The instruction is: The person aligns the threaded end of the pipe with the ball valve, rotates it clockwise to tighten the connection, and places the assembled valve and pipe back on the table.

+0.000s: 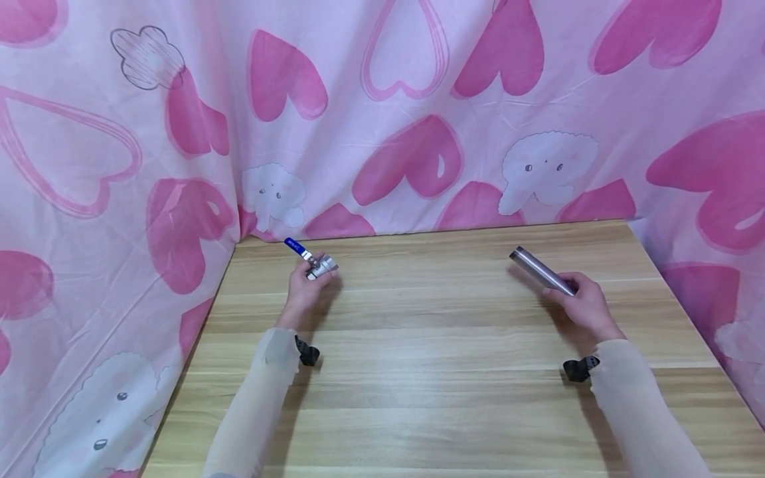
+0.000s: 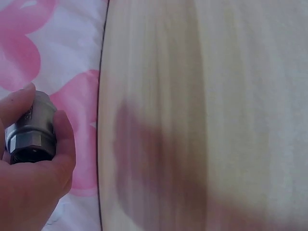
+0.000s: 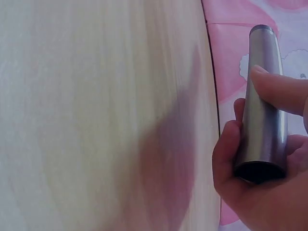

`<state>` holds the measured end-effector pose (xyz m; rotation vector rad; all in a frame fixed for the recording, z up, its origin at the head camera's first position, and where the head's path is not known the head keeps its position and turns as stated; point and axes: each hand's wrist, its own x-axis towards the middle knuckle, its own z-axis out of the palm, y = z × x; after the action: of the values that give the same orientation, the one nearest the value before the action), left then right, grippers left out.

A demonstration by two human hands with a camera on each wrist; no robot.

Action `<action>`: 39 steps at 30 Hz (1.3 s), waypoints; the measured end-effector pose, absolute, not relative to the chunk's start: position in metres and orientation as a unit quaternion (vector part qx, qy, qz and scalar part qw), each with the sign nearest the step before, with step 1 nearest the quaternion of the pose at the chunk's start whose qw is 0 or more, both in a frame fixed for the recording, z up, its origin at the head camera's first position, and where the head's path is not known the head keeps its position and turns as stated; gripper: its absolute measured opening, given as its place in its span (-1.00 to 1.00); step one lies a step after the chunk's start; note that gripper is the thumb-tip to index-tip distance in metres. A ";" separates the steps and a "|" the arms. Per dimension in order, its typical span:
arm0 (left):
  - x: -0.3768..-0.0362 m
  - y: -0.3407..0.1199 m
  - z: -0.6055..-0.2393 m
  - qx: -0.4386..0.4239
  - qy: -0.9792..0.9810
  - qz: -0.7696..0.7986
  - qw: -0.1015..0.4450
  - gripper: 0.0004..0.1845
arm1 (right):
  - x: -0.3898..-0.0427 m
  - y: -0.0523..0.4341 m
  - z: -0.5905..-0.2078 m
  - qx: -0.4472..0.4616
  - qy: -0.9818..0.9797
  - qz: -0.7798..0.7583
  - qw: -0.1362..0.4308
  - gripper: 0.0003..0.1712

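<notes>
- Left hand (image 1: 303, 287) grips a small metal valve (image 1: 321, 267) with a blue lever handle (image 1: 295, 247); fingers curled round the silver body, handle sticking up and away toward the curtain.
- Left wrist view: valve body (image 2: 32, 130) sits in the curled fingers, threaded open end facing the camera, nothing screwed into it.
- Right hand (image 1: 584, 307) holds a grey metal tube (image 1: 541, 270), fingers wrapped round its near end, free end pointing up-left toward table centre.
- Right wrist view: tube (image 3: 263, 101) pinched between thumb on top and fingers underneath, open dark end toward the camera.
- Both parts are lifted off the wooden table (image 1: 430, 372), valve over the far-left part, tube over the far-right part.
- Progress, my read: pick-up done, both pieces in hand. Joining not started, the two are well apart with bare table between them.
- Left to do, judging by this: bring tube end to the valve opening, line them up, fit or thread together. Can't tell whether the tube end has thread.
- Pink heart curtain (image 1: 418, 119) hangs behind and at both sides; black wrist straps on both sleeves.
</notes>
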<state>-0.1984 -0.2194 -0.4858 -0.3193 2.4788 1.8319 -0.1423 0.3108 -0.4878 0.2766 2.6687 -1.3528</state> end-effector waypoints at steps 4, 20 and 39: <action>-0.198 -0.217 -0.478 -0.094 0.792 0.603 0.029 -0.39 | -0.142 0.309 -0.485 0.095 0.883 -0.455 0.068 -0.30; -0.196 -0.209 -0.455 -0.086 0.806 0.584 0.052 -0.36 | -0.143 0.299 -0.473 0.045 0.890 -0.452 0.030 -0.35; -0.190 -0.189 -0.430 0.000 0.836 0.544 0.068 -0.34 | -0.146 0.273 -0.456 0.020 0.882 -0.470 0.022 -0.39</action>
<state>-0.1901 -0.1893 -0.4299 0.0000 2.5190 1.6400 -0.1460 0.2728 -0.4564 0.0625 2.7339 -1.4556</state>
